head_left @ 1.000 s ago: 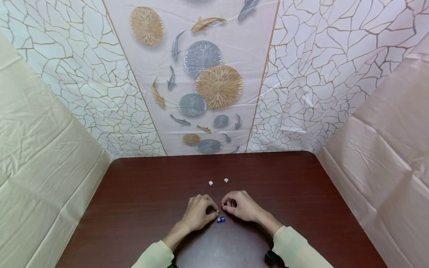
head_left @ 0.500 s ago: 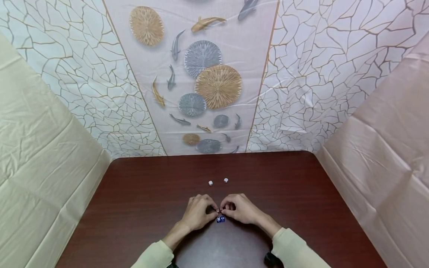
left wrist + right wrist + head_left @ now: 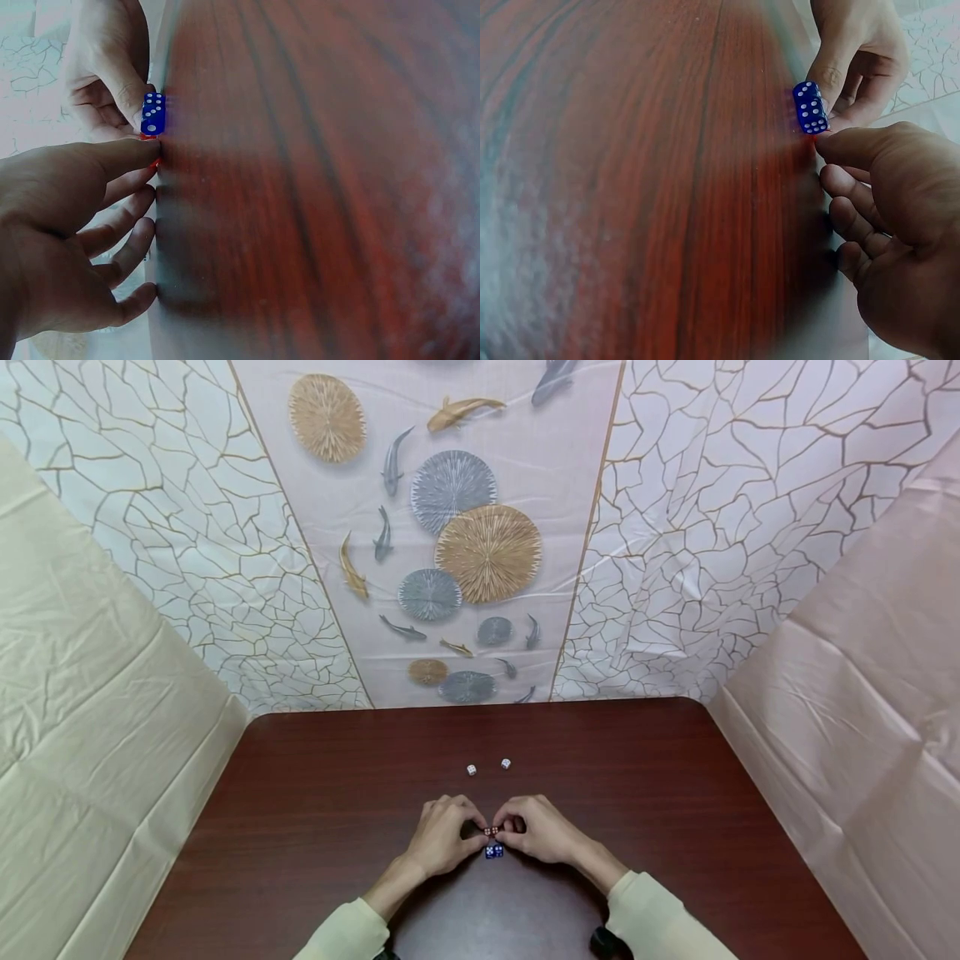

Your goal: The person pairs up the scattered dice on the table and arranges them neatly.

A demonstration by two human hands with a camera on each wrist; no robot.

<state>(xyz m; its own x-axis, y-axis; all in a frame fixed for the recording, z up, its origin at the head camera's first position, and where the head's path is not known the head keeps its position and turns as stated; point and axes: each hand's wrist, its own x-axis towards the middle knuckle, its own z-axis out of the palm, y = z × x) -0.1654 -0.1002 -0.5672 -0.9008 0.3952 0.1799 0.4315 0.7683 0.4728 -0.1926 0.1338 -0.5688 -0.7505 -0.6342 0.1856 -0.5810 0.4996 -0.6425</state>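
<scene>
Two red dice sit side by side between my hands in the head view. My left hand [image 3: 444, 837] pinches the left red die [image 3: 487, 832] between thumb and index finger. With thumb and index finger my right hand [image 3: 543, 829] pinches the right red die [image 3: 495, 831]; the two dice appear to touch. Just nearer to me, two blue dice [image 3: 494, 852] stand together on the table. Both wrist views show the blue dice [image 3: 153, 112] in front of the red ones, which the fingers mostly hide.
Two white dice, one on the left [image 3: 472, 770] and one on the right [image 3: 506, 764], lie apart beyond my hands on the dark brown table [image 3: 337, 777]. A patterned cloth [image 3: 480, 635] hangs behind the far edge, with plain cloth at both sides.
My right hand has come left and slightly nearer, bringing its red die up beside the one in my left hand. The left hand and the white dice have stayed put.
</scene>
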